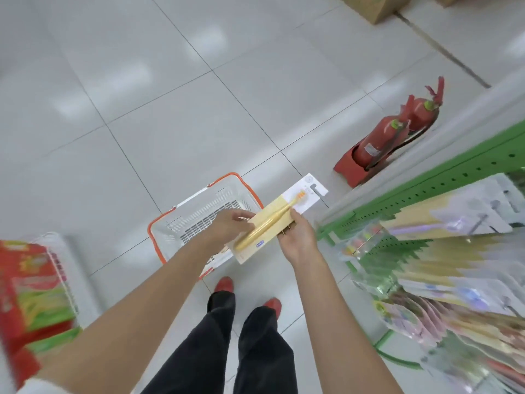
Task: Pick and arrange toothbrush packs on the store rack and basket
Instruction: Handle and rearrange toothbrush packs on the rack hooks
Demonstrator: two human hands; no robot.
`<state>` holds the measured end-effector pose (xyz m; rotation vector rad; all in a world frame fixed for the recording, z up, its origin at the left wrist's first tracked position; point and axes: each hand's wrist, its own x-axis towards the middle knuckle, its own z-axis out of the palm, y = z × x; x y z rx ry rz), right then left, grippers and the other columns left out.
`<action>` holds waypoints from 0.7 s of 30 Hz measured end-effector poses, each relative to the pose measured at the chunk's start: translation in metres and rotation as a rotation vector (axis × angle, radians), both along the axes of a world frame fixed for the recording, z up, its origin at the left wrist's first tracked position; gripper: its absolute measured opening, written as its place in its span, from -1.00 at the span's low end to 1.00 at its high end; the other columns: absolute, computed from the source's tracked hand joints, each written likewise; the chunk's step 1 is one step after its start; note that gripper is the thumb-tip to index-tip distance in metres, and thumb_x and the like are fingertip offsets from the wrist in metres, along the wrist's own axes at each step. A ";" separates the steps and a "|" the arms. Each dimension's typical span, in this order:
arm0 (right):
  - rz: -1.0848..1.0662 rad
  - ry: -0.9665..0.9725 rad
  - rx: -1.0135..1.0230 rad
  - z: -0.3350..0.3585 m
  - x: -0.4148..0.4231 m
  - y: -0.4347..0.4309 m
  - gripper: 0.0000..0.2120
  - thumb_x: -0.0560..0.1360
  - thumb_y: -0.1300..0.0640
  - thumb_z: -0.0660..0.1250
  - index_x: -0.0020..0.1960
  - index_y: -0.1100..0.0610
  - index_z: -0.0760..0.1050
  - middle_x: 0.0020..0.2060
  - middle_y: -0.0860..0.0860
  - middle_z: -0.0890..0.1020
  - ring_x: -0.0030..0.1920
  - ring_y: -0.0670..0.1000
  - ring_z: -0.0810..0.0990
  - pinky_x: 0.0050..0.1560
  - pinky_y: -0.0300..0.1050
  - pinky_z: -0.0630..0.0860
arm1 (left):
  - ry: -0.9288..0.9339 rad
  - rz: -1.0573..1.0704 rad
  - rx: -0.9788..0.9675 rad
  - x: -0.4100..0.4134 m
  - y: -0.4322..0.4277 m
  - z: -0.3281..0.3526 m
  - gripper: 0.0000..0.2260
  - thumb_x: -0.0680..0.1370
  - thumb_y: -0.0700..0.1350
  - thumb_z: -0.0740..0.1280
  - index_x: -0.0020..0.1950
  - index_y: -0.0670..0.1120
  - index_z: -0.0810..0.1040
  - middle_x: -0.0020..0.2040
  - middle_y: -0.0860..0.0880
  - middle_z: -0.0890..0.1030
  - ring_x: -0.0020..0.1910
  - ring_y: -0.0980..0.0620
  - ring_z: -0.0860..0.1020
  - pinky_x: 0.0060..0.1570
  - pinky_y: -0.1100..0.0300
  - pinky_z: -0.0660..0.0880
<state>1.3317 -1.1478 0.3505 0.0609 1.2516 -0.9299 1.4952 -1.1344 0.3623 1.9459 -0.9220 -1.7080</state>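
Note:
I hold a long toothbrush pack [277, 220], a yellow brush on a yellow and white card, over the floor in front of me. My left hand [227, 224] grips its left edge and my right hand [298, 237] grips its right edge, thumb on top. Under and left of the pack stands a white basket with an orange rim [199, 207] on the floor; I see nothing inside it. The green store rack [426, 200] on the right carries many hanging toothbrush packs [454, 268], blurred.
Two red fire extinguishers [397, 135] stand in a red holder on the tiled floor ahead right. A white wire rack with red and green packets [34, 282] is at the left. A cardboard box [375, 7] sits far back. My feet in red shoes are below.

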 end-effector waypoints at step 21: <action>0.557 0.196 0.424 -0.501 0.148 -0.088 -0.80 0.62 0.29 0.18 0.21 0.27 0.45 0.12 0.16 0.51 0.19 0.10 0.56 -0.01 -0.16 0.49 | -0.175 0.412 0.257 0.156 -0.014 -0.510 -0.80 0.56 -0.31 0.32 0.12 -0.14 0.65 -0.04 -0.11 0.52 -0.30 0.03 0.45 -0.44 0.28 0.39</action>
